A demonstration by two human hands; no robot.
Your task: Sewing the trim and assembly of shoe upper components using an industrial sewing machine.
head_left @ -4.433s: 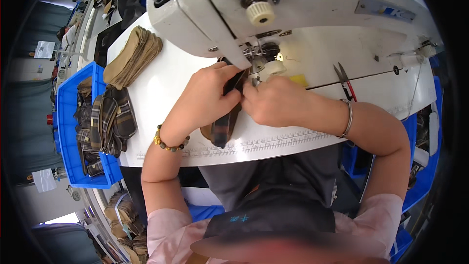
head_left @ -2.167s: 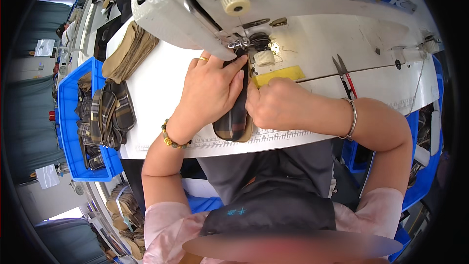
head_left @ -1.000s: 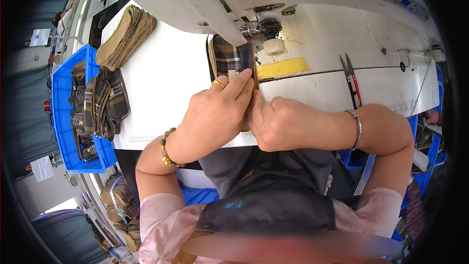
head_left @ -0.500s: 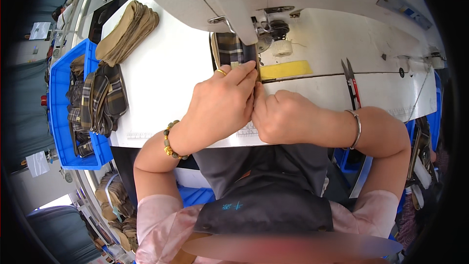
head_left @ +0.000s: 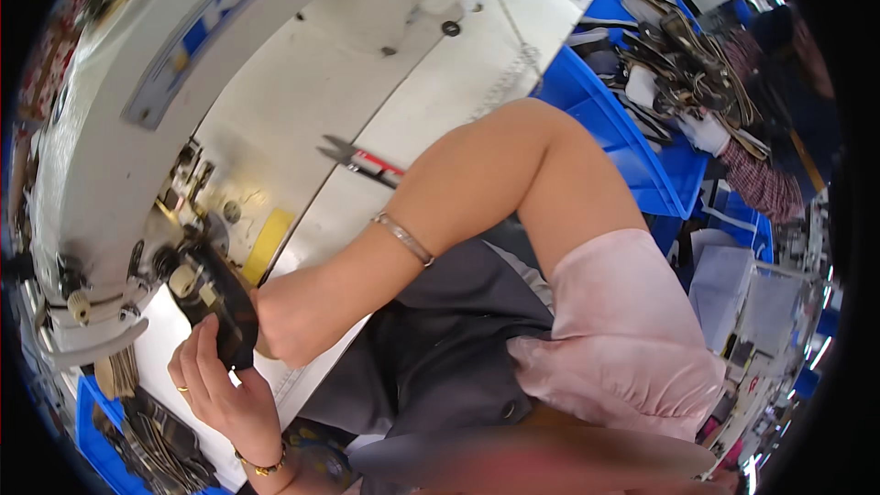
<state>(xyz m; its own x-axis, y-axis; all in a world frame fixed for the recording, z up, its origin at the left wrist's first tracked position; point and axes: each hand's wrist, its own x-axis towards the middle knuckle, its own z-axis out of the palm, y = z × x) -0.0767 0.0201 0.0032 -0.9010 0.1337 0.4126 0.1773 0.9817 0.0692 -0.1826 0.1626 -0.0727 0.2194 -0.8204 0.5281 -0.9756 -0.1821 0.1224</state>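
Observation:
Under the head of a white sewing machine [head_left: 92,137] lies a dark plaid cloth piece [head_left: 234,312] with a small pale tag on it. My left hand [head_left: 225,399], wearing a ring and a beaded bracelet, grips the near edge of this piece, fingers on top and thumb beside its tip. Against its right edge is my right hand [head_left: 298,312], closed, with its fingertips mostly hidden; a silver bangle circles that wrist. A yellow strip [head_left: 269,243] sits on the machine bed just beyond. Thread snips [head_left: 357,160] with a red handle lie past my right forearm, partly covered by it.
At the lower left, a blue bin [head_left: 92,412] and stacked plaid pieces [head_left: 156,440] stand by the table. Blue bins [head_left: 632,142] of dark strips and pieces are at the upper right, where another person's gloved hand [head_left: 706,133] reaches in.
The view has swung to the right, bringing the right-hand bins and another person into sight. Both my hands stay at the cloth piece; the left now sits at its near end.

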